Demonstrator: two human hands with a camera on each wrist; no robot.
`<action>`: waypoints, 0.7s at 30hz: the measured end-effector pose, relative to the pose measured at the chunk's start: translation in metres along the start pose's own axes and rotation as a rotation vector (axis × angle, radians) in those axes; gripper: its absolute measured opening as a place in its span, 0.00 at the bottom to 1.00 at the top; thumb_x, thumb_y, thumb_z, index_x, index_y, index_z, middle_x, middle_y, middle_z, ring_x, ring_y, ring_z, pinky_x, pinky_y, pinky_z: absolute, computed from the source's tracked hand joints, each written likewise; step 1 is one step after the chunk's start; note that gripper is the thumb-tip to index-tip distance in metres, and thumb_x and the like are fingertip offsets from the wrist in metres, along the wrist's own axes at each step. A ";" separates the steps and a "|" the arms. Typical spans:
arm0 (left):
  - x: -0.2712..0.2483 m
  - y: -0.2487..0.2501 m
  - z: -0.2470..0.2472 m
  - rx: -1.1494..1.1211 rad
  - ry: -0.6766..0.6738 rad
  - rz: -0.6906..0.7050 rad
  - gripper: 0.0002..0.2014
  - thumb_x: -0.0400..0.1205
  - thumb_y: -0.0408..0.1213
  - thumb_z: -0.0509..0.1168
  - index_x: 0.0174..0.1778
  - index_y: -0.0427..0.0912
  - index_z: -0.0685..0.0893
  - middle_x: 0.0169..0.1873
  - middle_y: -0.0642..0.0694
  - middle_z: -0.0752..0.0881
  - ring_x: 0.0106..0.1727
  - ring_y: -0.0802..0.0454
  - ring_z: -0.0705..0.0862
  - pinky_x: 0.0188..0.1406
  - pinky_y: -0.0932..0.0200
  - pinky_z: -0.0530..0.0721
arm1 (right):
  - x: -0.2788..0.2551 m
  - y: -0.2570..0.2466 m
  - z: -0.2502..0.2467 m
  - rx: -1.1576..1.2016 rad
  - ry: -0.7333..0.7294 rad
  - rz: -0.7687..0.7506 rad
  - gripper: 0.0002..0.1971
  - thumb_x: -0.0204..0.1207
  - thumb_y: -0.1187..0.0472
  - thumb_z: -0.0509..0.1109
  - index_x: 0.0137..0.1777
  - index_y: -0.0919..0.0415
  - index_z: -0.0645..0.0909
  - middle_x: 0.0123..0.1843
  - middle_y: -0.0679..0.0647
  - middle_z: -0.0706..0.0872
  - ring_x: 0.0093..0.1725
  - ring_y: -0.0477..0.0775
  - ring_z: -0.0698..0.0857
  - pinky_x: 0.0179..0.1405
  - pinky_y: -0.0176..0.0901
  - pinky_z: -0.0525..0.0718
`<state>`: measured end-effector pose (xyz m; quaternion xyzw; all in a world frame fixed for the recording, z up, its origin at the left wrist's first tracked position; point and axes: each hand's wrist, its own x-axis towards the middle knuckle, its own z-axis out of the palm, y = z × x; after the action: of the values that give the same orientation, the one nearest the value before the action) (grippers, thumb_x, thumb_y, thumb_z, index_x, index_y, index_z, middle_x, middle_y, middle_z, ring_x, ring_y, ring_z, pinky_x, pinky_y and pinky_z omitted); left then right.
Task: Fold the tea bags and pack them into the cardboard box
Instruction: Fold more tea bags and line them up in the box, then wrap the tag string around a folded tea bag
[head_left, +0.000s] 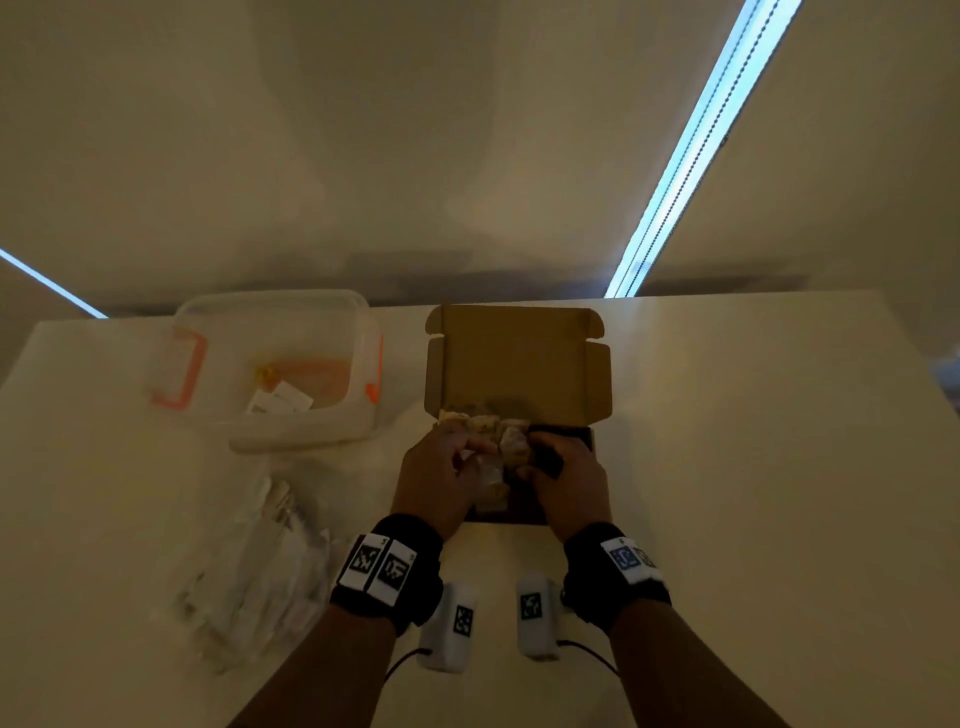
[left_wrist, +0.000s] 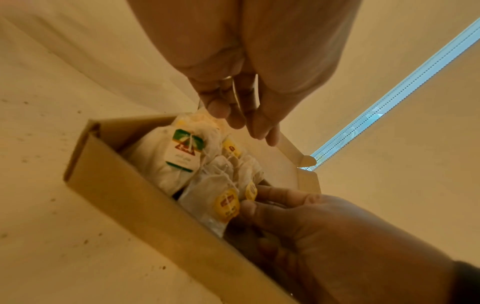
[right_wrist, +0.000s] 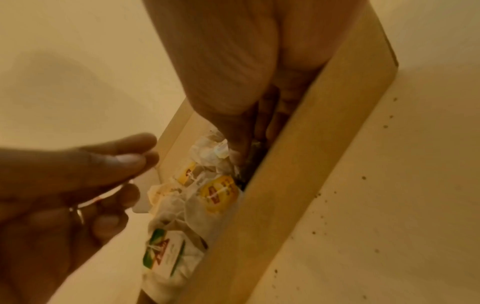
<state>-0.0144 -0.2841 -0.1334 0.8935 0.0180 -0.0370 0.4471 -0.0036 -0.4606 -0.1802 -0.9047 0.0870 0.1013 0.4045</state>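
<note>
The brown cardboard box (head_left: 519, 358) lies open mid-table with its lid tipped back. Several folded tea bags (head_left: 511, 441) fill its left part: one with a green and red label (left_wrist: 176, 160), others with yellow tags (right_wrist: 218, 191). My left hand (head_left: 467, 457) hovers just over the bags, fingers loosely curled (left_wrist: 246, 123), and nothing shows between them. My right hand (head_left: 530, 467) reaches down inside the front wall (right_wrist: 298, 164), where thumb and forefinger pinch a yellow-tagged tea bag (left_wrist: 226, 203). The box's right part is hidden by my right hand.
A clear plastic container (head_left: 291, 431) with orange clips stands at the back left with a few tagged bags inside. A heap of clear wrappers (head_left: 249, 571) lies at the front left. Bare white table (head_left: 753, 467) stretches to the right of the box.
</note>
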 end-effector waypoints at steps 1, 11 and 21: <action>-0.003 0.001 -0.004 0.001 0.015 0.008 0.11 0.80 0.25 0.70 0.47 0.47 0.92 0.51 0.54 0.87 0.45 0.75 0.78 0.44 0.82 0.72 | -0.004 -0.001 -0.003 0.015 0.031 -0.009 0.20 0.75 0.65 0.77 0.68 0.54 0.85 0.67 0.55 0.84 0.64 0.56 0.83 0.61 0.33 0.73; -0.091 -0.051 -0.070 0.423 0.161 -0.183 0.13 0.71 0.36 0.82 0.47 0.53 0.88 0.59 0.47 0.79 0.58 0.38 0.82 0.56 0.43 0.79 | -0.079 -0.059 0.012 0.221 -0.009 -0.251 0.08 0.83 0.61 0.70 0.57 0.49 0.85 0.54 0.39 0.82 0.53 0.36 0.82 0.50 0.20 0.78; -0.155 -0.074 -0.120 0.275 -0.153 -0.358 0.47 0.66 0.55 0.85 0.80 0.61 0.69 0.82 0.55 0.57 0.71 0.48 0.72 0.64 0.55 0.78 | -0.118 -0.074 0.077 0.127 -0.326 -0.294 0.05 0.83 0.57 0.69 0.53 0.48 0.87 0.47 0.41 0.89 0.47 0.40 0.84 0.42 0.22 0.76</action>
<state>-0.1681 -0.1439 -0.1083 0.9232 0.1372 -0.1854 0.3075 -0.1084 -0.3454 -0.1481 -0.8521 -0.1058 0.1804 0.4797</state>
